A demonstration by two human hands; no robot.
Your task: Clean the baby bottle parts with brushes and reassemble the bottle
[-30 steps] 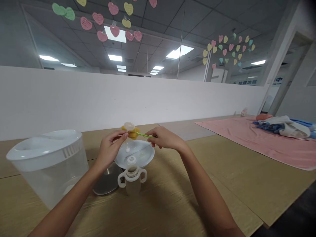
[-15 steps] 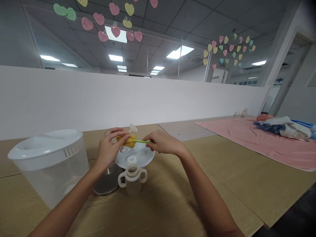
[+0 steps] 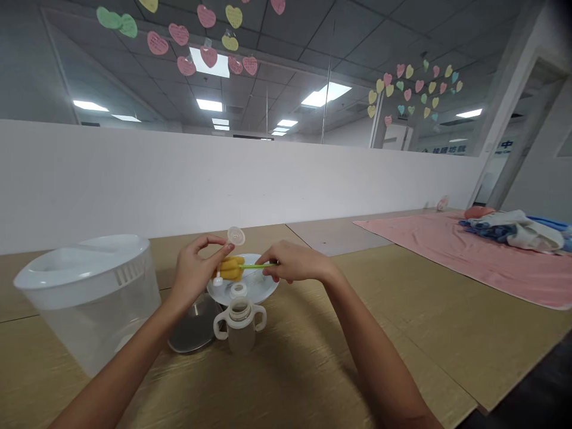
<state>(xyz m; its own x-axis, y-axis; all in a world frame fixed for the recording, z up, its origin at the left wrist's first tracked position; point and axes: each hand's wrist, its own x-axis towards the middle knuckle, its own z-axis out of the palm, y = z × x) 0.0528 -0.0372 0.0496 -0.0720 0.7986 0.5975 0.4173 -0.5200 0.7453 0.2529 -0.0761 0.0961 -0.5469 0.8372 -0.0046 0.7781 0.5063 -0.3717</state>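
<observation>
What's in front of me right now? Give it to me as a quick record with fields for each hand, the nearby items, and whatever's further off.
Left hand: pinches a clear disc
Right hand: holds the green handle of a yellow sponge brush
Under the hands: white plate
Nearby: two-handled cup, steel dish, lidded clear tub
Surface: wooden table
Further off: pink towel with bundled cloth on it
</observation>
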